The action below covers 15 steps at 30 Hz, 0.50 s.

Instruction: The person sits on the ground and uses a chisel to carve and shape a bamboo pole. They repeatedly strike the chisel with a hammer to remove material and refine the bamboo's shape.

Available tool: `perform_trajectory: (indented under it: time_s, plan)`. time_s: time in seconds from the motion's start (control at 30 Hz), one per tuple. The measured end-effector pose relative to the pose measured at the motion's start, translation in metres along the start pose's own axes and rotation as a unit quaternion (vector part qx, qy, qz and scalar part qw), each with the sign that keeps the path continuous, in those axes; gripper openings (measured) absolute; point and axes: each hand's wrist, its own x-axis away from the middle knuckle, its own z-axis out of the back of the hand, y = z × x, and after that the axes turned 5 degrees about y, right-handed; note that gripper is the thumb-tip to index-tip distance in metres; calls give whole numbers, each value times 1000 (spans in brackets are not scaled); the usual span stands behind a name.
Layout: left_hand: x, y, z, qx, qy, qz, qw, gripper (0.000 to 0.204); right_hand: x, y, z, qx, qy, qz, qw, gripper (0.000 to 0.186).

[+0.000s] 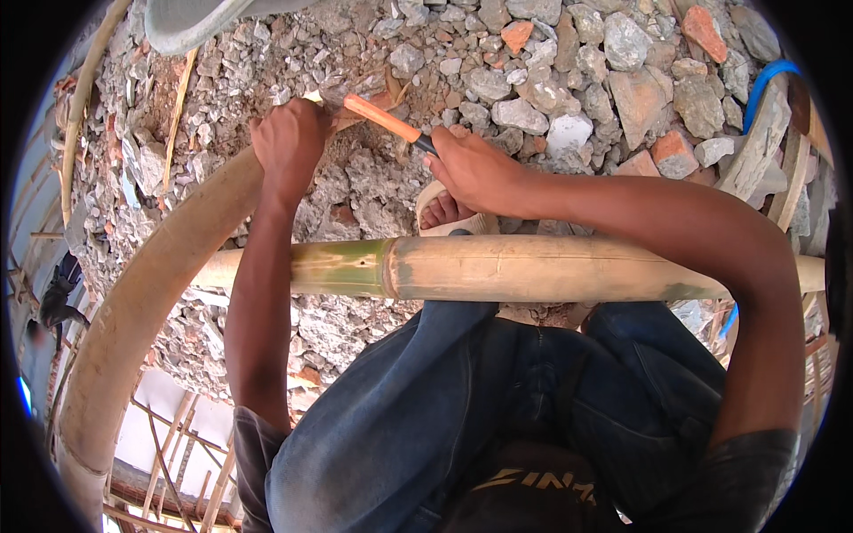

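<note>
Right hand (475,173) first: its grip is closed around the black part of an orange-and-black tool (382,117), and the orange length points across at the other hand! There sits the left hand (289,147), knuckles up, its grip curled down snugly over the far end of a thick bamboo pole (169,240); the fingertips are hidden underneath. That pole sweeps down the left side, looking bowed in this wide view.

And here's the danger: tool and left fist sit close together, so a slip of the right wrist could bring one against the other. The pole is round, too; a loose left grip might let it roll. What the tool's working end is like, nobody can tell from here.

Further out, a second bamboo pole (533,266), part green, lies crosswise beneath both forearms. Just past it, a sandalled foot (449,210), toes bare, exposed should anything drop. All around, broken rubble (524,115), uneven stuff that could shift underfoot. Up top, a grey tub (182,40).
</note>
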Motion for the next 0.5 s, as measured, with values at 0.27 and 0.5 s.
perform_trajectory:
  time_s: [0.27,0.5]
  plan:
    - [-2,5,3,-22,2,3,1000,14,10,5,-9,-9,-27,-45,999,26]
    - [-4,8,3,-28,-13,11,999,17,6,11,-6,17,32,25,999,24]
